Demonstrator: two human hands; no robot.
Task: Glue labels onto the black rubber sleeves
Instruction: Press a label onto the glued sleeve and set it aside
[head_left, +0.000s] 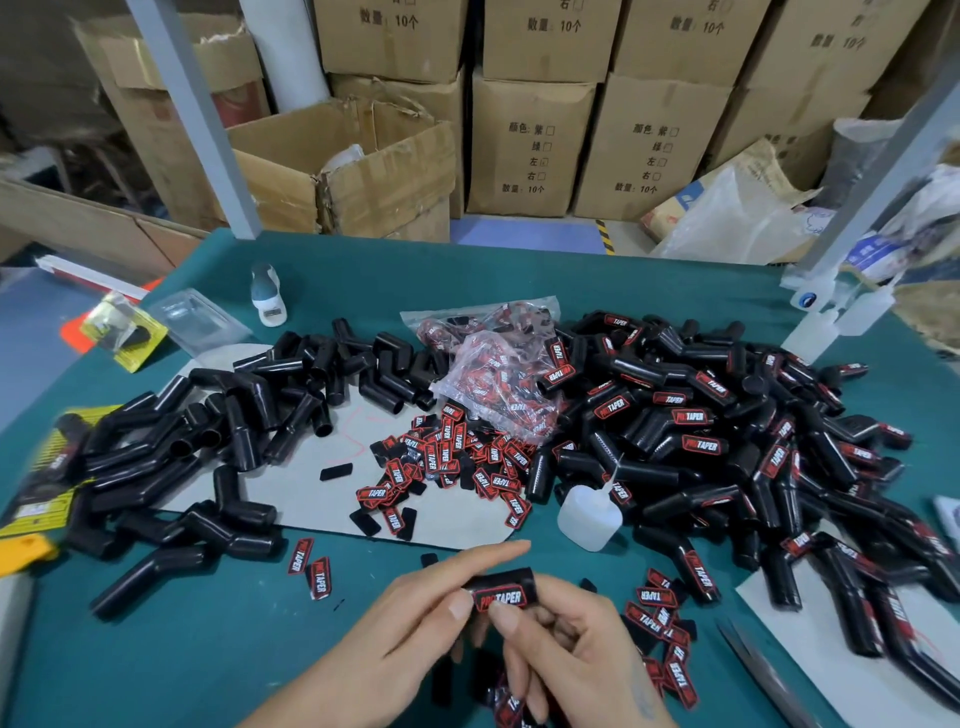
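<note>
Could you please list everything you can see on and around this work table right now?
Unlabelled sleeves: many, black, heap on table's left.
Labelled sleeves: many, black with red labels, heap on right.
Loose labels: many, red and black, centre.
Label bags: two at least, clear, behind loose labels.
Glue bottle: one, translucent white, centre right.
Table: one, teal top.
Cardboard boxes: several, brown, stacked behind.
Held sleeve: one, black, labelled.
Left hand: grips the sleeve.
Right hand: pinches the sleeve's label.
</note>
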